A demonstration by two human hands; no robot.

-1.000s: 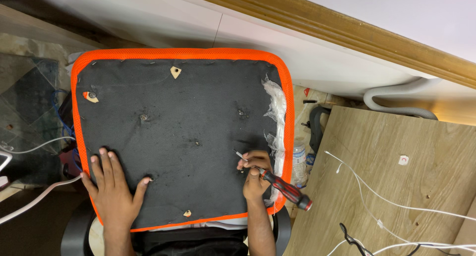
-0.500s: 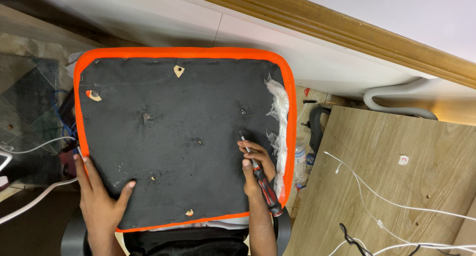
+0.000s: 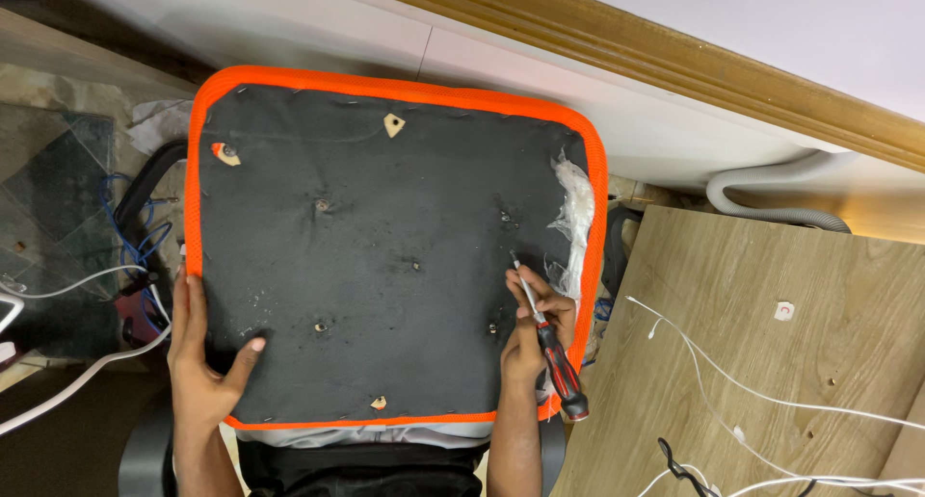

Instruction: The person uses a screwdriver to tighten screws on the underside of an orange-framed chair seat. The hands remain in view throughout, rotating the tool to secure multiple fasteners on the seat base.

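The right hand [image 3: 535, 328] is closed around a screwdriver [image 3: 549, 348], fingers wrapped where the thin metal shaft meets the red and black handle. The shaft points up and away from the person; the handle angles back past the wrist. The left hand [image 3: 204, 357] grips the left edge of a seat cushion [image 3: 385, 247], fingers curled over the orange rim and the thumb pressed flat on the black underside.

The seat cushion lies upside down in front of the person, filling the middle of the view. It is a rounded square. Its underside is covered in dull black fabric, stapled along the border, with a bright orange mesh rim wrapped around all four sides. Several small screw holes dot the black fabric, and a few torn spots show pale wood beneath. Crumpled clear plastic [image 3: 575, 218] clings to the right edge, just above the right hand.

To the right lies a light wooden board [image 3: 771, 362] with thin white cables [image 3: 732, 381] trailing across it. A grey ribbed hose [image 3: 771, 194] curves beyond it, beside a white wall with wooden trim [image 3: 674, 59].
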